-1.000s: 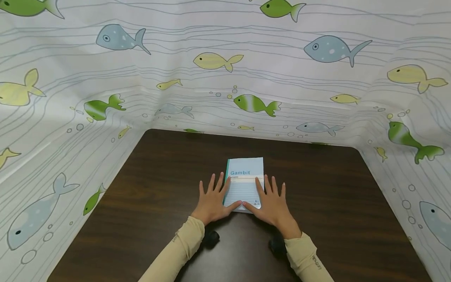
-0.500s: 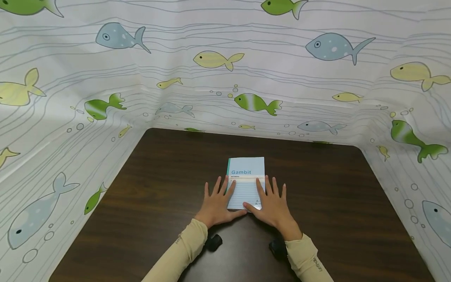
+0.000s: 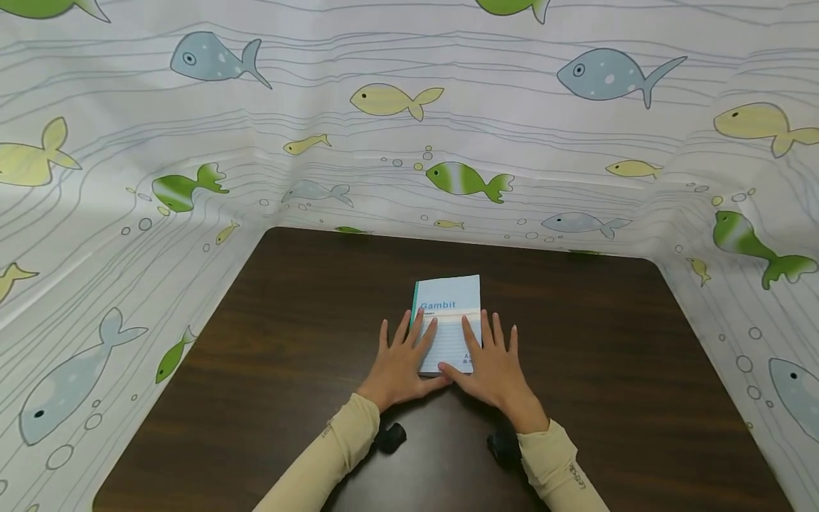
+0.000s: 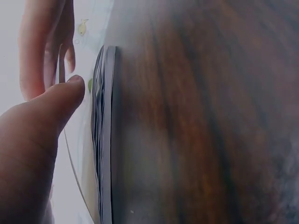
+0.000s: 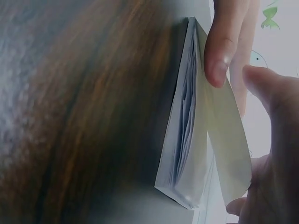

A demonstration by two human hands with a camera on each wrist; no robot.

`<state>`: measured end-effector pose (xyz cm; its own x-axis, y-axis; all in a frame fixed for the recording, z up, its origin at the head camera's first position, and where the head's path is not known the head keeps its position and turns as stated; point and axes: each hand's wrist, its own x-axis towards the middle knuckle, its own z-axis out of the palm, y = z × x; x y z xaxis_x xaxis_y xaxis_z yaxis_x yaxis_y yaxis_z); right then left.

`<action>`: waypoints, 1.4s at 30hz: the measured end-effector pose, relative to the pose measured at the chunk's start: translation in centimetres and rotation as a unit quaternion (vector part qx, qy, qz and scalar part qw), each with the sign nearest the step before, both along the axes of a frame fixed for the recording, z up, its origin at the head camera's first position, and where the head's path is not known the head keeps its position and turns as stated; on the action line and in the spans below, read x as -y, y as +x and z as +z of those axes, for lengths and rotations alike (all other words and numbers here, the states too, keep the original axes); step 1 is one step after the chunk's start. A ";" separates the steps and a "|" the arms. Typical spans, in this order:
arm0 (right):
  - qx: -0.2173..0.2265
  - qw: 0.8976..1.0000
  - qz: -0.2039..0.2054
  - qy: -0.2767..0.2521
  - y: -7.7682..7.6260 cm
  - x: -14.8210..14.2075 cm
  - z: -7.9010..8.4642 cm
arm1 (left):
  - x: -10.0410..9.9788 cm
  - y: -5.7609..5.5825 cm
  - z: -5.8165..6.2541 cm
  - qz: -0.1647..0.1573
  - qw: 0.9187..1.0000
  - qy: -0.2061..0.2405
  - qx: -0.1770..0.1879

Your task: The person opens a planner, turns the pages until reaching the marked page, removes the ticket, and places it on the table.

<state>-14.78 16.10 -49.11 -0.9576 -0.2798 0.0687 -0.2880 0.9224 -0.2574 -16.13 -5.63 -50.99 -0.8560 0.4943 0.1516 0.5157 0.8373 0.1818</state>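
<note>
A pale blue notebook, printed "Gambit" and with a green spine on its left, lies on the dark table. My left hand is over its lower left part, fingers spread and straight. Over the lower right part lies my right hand, also with spread fingers. The thumbs nearly meet at the bottom edge. In the right wrist view the cover stands away from the pages, and the right fingers are at its corner. The left wrist view shows the left thumb at the cover's thin edge, above the page block.
A brown wood-grain table surrounds the notebook. White sheeting printed with fish rises along the table's back and sides. A black device sits beneath the left wrist, another beneath the right.
My left hand has moved right, from the notebook's left edge further over the cover. The notebook's lower left corner has shifted slightly right. The right hand has hardly moved.
</note>
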 end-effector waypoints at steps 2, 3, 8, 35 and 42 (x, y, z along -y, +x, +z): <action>-0.004 1.000 0.001 -0.001 0.0 0.0 0.0 | 0.0 0.0 0.0 -0.002 1.000 -0.002 0.000; -0.007 1.000 0.002 -0.003 0.1 0.1 0.1 | 0.0 0.0 0.0 -0.002 1.000 0.000 -0.001; -0.019 0.999 0.000 -0.028 -0.1 0.0 0.6 | 0.2 0.0 -0.1 -0.002 1.000 0.014 -0.023; -0.041 0.995 -0.080 -0.052 -0.1 -1.6 -0.7 | 0.2 0.7 1.2 -0.075 0.973 0.098 -0.197; -0.044 0.998 -0.039 -0.032 -0.1 -0.6 -0.8 | 0.9 1.5 3.5 -0.073 0.941 0.092 -0.318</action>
